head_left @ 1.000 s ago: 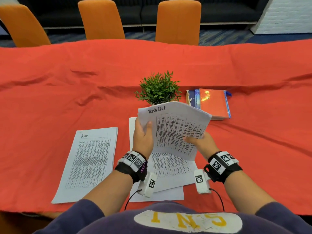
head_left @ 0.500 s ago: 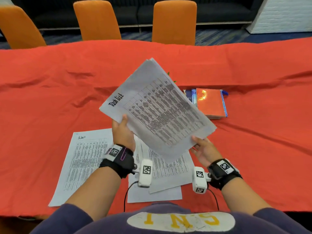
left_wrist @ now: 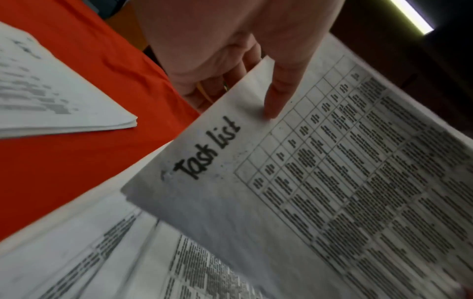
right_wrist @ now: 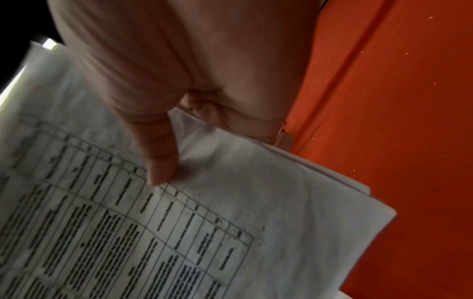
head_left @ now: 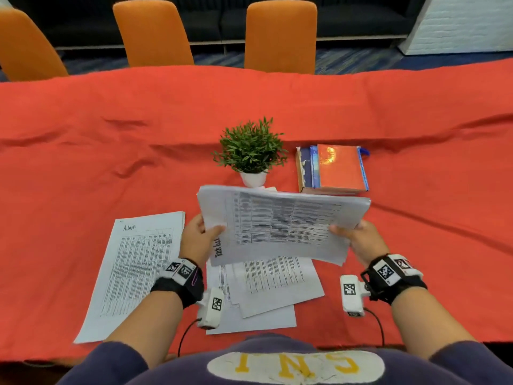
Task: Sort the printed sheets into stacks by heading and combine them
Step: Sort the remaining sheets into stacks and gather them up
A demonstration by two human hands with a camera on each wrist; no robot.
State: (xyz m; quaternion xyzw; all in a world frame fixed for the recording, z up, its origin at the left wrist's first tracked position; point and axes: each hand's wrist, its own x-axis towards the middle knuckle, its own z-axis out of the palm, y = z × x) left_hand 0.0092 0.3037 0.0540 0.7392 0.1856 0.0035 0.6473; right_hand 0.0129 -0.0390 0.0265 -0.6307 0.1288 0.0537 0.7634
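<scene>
Both hands hold a thick sheaf of "Task list" sheets (head_left: 283,223) in the air, turned sideways, just in front of the potted plant (head_left: 251,151) and above the red tablecloth (head_left: 111,151). The left hand (head_left: 198,240) pinches the sheaf's heading edge, thumb on the top sheet beside the handwritten "Task list" and fingers curled underneath; the left wrist view shows the same pinch (left_wrist: 230,50). The right hand (head_left: 358,240) grips the opposite edge, thumb pressed on the printed table and fingers below, as the right wrist view confirms (right_wrist: 192,81).

Nearer the person than the plant, under the held sheaf, loose printed sheets (head_left: 266,290) lie fanned and overlapping on the cloth. Left of the plant and closer to the person, a neat stack headed "Admin" (head_left: 133,270) lies flat, apart from the loose sheets. Just right of the plant sits a small pile of books (head_left: 333,169), an orange cover on top. Beyond the plant, orange chairs (head_left: 280,34) stand at the table's far edge.
</scene>
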